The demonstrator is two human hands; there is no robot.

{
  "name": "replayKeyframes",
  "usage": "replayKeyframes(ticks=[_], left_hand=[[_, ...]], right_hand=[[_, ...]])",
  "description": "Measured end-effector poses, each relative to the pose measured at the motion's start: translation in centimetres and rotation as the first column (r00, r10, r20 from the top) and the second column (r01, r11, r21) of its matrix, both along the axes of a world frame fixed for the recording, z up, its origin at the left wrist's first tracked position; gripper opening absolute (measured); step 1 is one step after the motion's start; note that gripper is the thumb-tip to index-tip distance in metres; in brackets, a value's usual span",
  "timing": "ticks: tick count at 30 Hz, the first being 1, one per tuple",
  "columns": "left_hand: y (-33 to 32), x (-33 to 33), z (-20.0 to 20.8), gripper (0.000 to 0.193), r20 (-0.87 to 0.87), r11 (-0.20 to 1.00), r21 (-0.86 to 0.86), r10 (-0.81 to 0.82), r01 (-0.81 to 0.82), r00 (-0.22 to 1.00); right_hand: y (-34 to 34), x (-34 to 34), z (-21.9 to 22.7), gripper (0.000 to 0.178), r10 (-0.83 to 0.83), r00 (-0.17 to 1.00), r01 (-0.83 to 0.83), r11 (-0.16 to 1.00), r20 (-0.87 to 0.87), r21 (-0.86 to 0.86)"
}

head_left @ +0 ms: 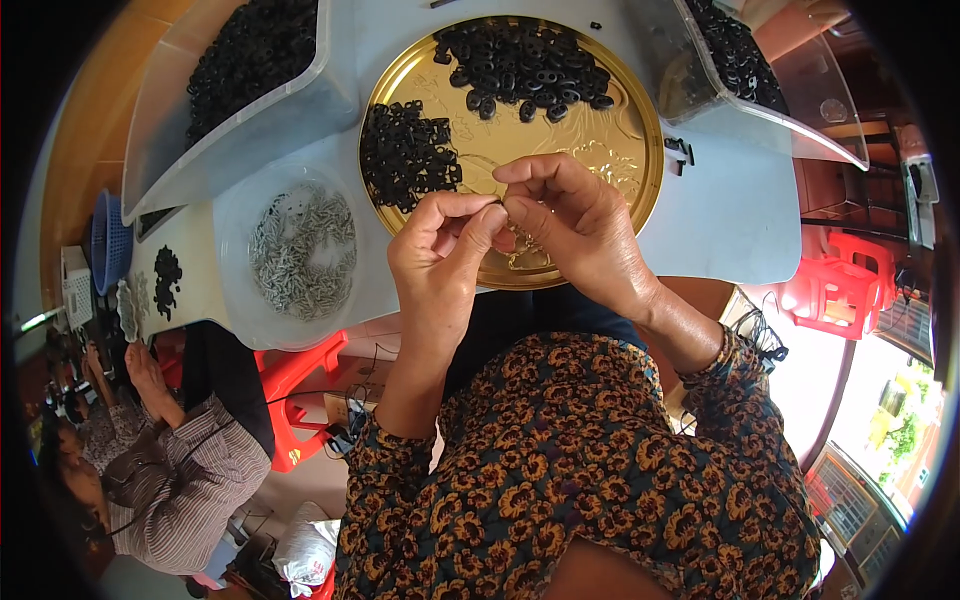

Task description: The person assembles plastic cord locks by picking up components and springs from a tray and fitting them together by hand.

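My left hand [438,255] and my right hand [592,240] meet over the near part of a round gold tray [490,138]. Thumb and forefinger of each are pinched around one tiny dark piece [498,201], mostly hidden by the fingertips. On the tray lie a heap of black oval parts with holes [540,68] at the far side, black squarish parts [405,155] at the left, and small gold-coloured wire-like pieces [608,165] at the right. More gold pieces show below my fingers.
Left of the tray stands a clear bowl [232,285] of small silvery pieces. Clear bins of black parts stand at far left [285,110] and far right [790,130]. A few black bits [680,153] lie beside the tray. Another person [185,470] sits at left, near a red stool [295,410].
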State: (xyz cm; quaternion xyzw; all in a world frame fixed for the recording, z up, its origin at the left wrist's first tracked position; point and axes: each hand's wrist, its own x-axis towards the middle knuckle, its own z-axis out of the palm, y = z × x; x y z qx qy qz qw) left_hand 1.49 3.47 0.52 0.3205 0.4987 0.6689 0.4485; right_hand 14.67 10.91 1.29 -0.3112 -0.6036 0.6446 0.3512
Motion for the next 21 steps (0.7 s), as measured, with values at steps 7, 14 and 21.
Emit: replayKeyframes(ticks=[7, 14, 21], left_hand=[[0.2, -1.1, 0.3, 0.009, 0.073, 0.995, -0.065, -0.074, 0.079, 0.995], [-0.6, -1.6, 0.2, 0.014, 0.078, 0.998, -0.038, -0.054, 0.057, 0.996], [-1.1, -1.8, 0.0, 0.013, 0.100, 0.999, -0.036, -0.030, 0.034, 0.995]], right_hand=[[1.4, 0.6, 0.8, 0.018, 0.081, 0.992, -0.086, 0.995, 0.100, 0.044], [8.7, 0.9, -0.9, 0.015, -0.332, 0.901, -0.114, 0.439, 0.279, 0.891], [8.9, 0.0, -1.7, 0.022, -0.329, 0.791, -0.401, 0.357, 0.515, 0.844]])
